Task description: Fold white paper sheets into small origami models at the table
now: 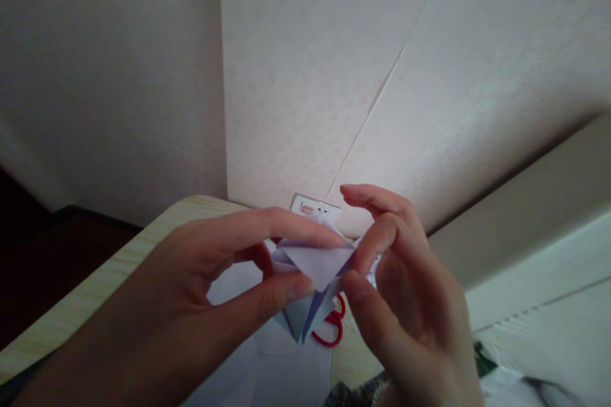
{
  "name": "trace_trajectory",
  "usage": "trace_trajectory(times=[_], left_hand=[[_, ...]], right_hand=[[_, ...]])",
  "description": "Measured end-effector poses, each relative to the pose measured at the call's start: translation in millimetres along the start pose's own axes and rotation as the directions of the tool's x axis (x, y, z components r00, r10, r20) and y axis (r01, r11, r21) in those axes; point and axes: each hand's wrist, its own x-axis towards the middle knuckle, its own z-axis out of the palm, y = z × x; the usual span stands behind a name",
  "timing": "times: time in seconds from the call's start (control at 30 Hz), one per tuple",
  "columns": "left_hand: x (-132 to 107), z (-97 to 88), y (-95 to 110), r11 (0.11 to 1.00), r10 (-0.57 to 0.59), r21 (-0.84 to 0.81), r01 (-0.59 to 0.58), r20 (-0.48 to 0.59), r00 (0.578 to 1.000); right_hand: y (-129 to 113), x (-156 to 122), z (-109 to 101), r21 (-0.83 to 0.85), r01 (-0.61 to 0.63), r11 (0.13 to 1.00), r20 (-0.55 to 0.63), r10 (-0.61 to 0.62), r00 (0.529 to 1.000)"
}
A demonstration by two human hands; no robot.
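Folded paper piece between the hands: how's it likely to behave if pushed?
The folded paper is probably light: its edges look thin. Its creased layers likely make it stiffer than a flat sheet. Gaps show between those layers, so it may crush or spring if the left hand or right hand presses hard.

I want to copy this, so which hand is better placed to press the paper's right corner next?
The right hand, I think: its fingers are at that corner of the folded paper. The left hand holds the other side, one finger across the top, so it seems better for steadying.
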Motion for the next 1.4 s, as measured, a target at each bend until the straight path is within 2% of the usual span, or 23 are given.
trace_trajectory(times=[0.43, 1.03, 1.4], left_hand=[[-0.1, 0.1, -0.4, 0.994, 0.056, 0.094, -0.057, 0.008, 0.998], [-0.3, 1.6, -0.4, 0.990, 0.092, 0.107, -0.090, -0.017, 0.996], [-3.0, 2.9, -0.8, 0.958, 0.186, 0.231, -0.169, -0.050, 0.981]], right_hand=[[-1.5, 1.9, 0.6, -0.001, -0.004, 1.000, 0.016, 0.004, 1.000], [2.7, -1.8, 2.0, 0.031, -0.031, 0.999, 0.022, 0.030, 0.999], [2.2, -0.5, -1.7, -0.010, -0.032, 0.999, 0.058, 0.032, 0.998]])
